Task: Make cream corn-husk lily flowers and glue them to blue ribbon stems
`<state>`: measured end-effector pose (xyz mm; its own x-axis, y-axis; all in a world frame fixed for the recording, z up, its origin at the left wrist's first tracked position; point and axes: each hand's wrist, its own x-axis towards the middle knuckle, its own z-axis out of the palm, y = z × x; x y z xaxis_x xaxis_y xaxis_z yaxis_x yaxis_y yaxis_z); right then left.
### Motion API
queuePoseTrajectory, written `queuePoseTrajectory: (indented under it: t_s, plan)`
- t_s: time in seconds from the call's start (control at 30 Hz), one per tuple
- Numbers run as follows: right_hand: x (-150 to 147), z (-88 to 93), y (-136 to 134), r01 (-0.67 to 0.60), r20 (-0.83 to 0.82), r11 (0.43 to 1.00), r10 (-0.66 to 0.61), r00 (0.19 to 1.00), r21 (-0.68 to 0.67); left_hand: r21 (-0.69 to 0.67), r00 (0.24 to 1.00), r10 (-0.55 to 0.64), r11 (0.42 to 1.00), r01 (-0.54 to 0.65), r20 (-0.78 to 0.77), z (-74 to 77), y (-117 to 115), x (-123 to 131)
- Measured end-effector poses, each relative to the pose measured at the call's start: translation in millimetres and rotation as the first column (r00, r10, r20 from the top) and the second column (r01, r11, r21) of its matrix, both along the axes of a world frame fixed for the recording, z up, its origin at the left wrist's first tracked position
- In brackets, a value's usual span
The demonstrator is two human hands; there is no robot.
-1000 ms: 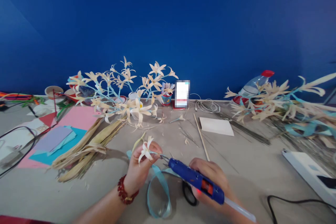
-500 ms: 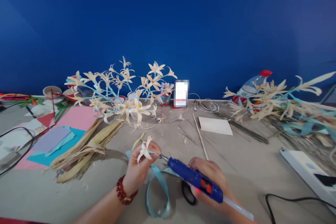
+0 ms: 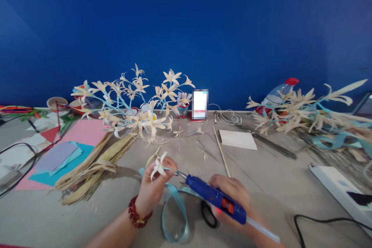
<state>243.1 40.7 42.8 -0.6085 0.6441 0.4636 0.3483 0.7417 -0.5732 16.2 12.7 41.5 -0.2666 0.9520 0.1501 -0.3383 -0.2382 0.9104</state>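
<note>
Between the thumb and fingers of my left hand (image 3: 155,186) is a small cream craft flower (image 3: 159,167) with a light-blue wrapped stem. My right hand (image 3: 234,197) grips a blue hot glue gun (image 3: 215,197), a clear glue stick (image 3: 263,229) poking from its back end. The gun's nozzle points left and is right by the flower's stem at my left fingertips; whether it touches cannot be made out. Below my hands a light-blue ribbon (image 3: 164,217) lies in a loop. Black-handled scissors (image 3: 208,214) lie partly hidden under the gun.
Dried husks (image 3: 87,180) and coloured paper (image 3: 55,157) lie to the left. Finished flower sprays (image 3: 116,89) stand at the back. On the right are a white card (image 3: 238,140), thin wires (image 3: 274,145), a plastic bottle (image 3: 276,95) and a white power strip (image 3: 337,186). A phone (image 3: 200,104) stands behind.
Hardly anything differs. Both hands keep their hold, with the nozzle still at the flower's stem; the view has shifted very slightly.
</note>
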Motion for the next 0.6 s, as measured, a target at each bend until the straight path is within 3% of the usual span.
queuePoseTrajectory:
  t_s: [0.6]
  plan:
    - [1.2,-1.9,0.7,-0.007,0.001,1.000,0.007,1.000,0.024,0.036,1.000,-0.001,0.999,0.001,-0.002,2.0,-0.1,-0.2]
